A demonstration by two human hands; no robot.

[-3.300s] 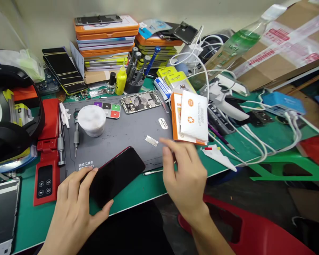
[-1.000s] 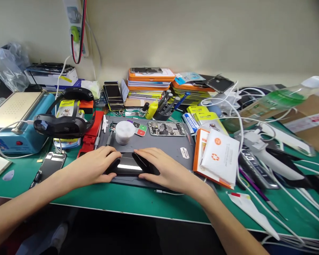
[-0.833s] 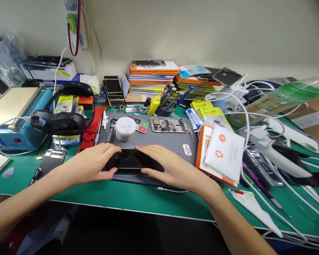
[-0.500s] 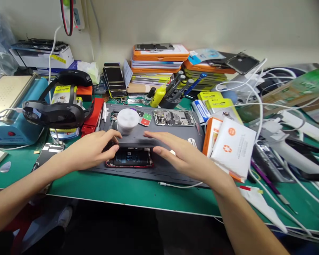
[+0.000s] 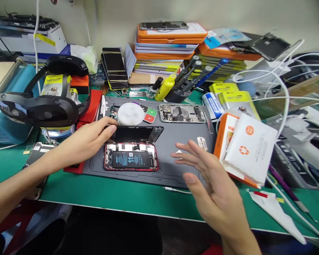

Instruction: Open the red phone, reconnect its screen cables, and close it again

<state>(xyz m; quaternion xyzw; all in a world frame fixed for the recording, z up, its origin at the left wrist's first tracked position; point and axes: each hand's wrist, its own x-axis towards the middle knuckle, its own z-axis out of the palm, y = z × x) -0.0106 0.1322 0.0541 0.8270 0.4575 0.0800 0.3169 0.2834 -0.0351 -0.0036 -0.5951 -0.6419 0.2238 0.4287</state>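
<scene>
The left hand pinches the nearer end of a tilted-up phone screen, likely light, stiff and easily cracked, best held by its edges, with the red-framed phone body lying between that hand and the spread right hand.

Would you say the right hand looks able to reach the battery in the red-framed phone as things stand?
Probably yes: the left hand holds the screen tilted up behind the battery, leaving that uncovered, and the right hand, open, hovers to the battery's right.
</scene>
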